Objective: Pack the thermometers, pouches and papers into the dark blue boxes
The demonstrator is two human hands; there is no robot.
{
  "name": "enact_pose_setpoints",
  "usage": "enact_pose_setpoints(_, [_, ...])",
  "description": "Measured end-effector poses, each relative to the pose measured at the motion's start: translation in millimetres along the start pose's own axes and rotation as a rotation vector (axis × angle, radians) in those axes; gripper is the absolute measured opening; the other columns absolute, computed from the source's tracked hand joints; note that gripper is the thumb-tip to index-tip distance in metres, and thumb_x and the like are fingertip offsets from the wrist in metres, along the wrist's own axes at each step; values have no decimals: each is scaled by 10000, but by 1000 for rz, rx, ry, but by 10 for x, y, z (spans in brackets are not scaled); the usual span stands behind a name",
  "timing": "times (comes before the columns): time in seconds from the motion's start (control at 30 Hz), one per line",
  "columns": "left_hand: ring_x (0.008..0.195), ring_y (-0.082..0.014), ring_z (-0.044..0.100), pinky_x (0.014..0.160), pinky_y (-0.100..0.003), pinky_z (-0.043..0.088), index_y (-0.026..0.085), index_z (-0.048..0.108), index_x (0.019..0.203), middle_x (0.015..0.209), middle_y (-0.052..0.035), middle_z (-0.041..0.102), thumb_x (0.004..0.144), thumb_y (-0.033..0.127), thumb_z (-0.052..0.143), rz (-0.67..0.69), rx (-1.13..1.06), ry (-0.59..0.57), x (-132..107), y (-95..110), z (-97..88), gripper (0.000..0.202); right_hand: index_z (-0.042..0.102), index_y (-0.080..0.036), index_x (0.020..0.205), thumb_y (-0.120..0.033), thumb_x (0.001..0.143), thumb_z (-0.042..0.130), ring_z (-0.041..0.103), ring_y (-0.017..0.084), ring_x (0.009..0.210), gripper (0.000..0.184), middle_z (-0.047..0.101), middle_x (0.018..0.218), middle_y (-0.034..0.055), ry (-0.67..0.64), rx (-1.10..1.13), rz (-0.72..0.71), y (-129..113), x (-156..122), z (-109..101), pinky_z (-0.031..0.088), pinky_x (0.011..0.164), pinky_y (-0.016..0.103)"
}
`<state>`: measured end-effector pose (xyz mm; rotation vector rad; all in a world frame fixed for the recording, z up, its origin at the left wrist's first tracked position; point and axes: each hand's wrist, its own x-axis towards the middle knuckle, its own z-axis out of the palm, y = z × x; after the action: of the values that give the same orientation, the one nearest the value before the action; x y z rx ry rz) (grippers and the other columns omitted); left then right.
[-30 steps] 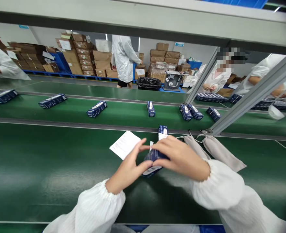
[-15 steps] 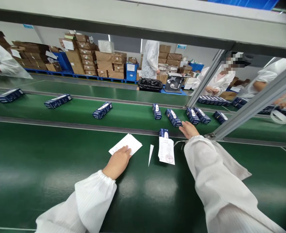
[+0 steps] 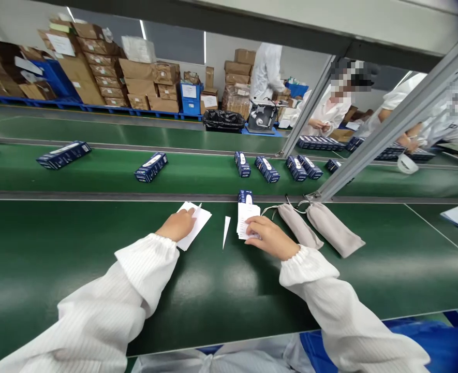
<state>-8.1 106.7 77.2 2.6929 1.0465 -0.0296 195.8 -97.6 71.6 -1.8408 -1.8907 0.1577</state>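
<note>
My left hand [image 3: 177, 226] lies with fingers curled on a white paper sheet [image 3: 196, 223] on the green table. My right hand [image 3: 266, 236] rests on a small stack of white leaflets [image 3: 246, 216], its fingertips on the stack's lower edge. A narrow folded paper slip [image 3: 225, 230] lies between the two hands. A dark blue box [image 3: 245, 196] stands just behind the leaflets. Two grey drawstring pouches [image 3: 322, 225] lie to the right of my right hand.
Several dark blue boxes [image 3: 266, 169] lie along the green conveyor belt [image 3: 197, 178] behind the table. A slanted metal post [image 3: 387, 124] rises at the right. People in white coats work across the belt [image 3: 325, 111]. Cardboard cartons [image 3: 135, 83] are stacked at the back.
Both hands held a blue box a second ago; the right hand set it on the belt, then came back onto the leaflets. The left hand went to the paper sheet.
</note>
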Motion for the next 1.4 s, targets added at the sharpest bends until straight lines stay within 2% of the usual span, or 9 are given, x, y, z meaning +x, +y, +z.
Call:
enact_pose_setpoints(0.17, [1069,-286,520,882,-396,408,159,505,1267,1135,-142,581,955,319,192,-7,-69,299,-493,37,-227,470,666,-214,793,-277,744,708,560,222,1058,91,592,1107,64,-76,168,62,111,78,-75,448,947,415])
enact_pose_setpoints(0.27, [1022,-277,559,871,-389,422,211,526,1246,1112,-96,623,949,416,274,-49,-412,440,-868,168,-306,440,678,-206,779,-275,765,676,571,212,1048,71,594,1119,69,-81,238,81,158,96,-66,423,970,406])
enact_pose_setpoints(0.47, [932,-269,653,803,-372,503,192,542,1225,1077,-105,685,831,471,567,-228,-1522,-17,-1168,643,93,484,629,-204,768,-316,889,471,603,191,755,228,657,802,40,145,172,229,124,124,-59,471,736,350])
enact_pose_setpoints(0.63, [981,-263,656,866,-377,506,149,589,1162,1114,-141,677,844,430,581,-259,-1916,-263,-1076,995,345,424,557,-222,741,-350,914,475,583,185,722,230,627,768,36,330,169,108,-283,-64,-130,450,662,322])
enact_pose_setpoints(0.87, [1001,-256,654,891,-352,504,112,610,1123,1071,-132,697,815,350,645,-266,-1997,-258,-878,1246,522,391,601,-203,727,-343,944,433,594,179,698,307,636,710,40,102,104,-95,-720,-431,110,478,658,309])
enact_pose_setpoints(1.0, [944,-271,675,840,-401,531,153,534,1235,1072,-124,699,814,313,646,-317,-1947,-316,-944,1268,621,464,650,-215,865,-342,940,444,622,163,806,254,677,856,27,184,210,98,-246,-479,-24,492,753,289])
enact_pose_setpoints(1.1, [957,-284,673,835,-421,536,196,472,1301,1124,-126,681,821,333,638,-364,-1883,-401,-1051,1245,560,526,606,-177,1117,-289,930,431,556,235,1044,280,626,1104,112,425,-145,513,340,-486,-137,425,932,385])
enact_pose_setpoints(1.2, [996,-298,659,848,-432,534,215,435,1328,1164,-128,663,821,348,637,-391,-1880,-448,-1128,1221,464,562,496,-109,1298,-201,875,464,532,302,1056,434,587,1130,192,361,-341,741,736,-572,-102,404,930,456])
enact_pose_setpoints(1.4, [1005,-320,652,855,-450,528,157,465,1303,1177,-168,647,837,381,603,-413,-1831,-512,-1147,1206,340,535,407,-147,1369,-242,822,500,525,295,1002,563,569,1037,133,222,-365,744,611,-1168,-175,444,862,419])
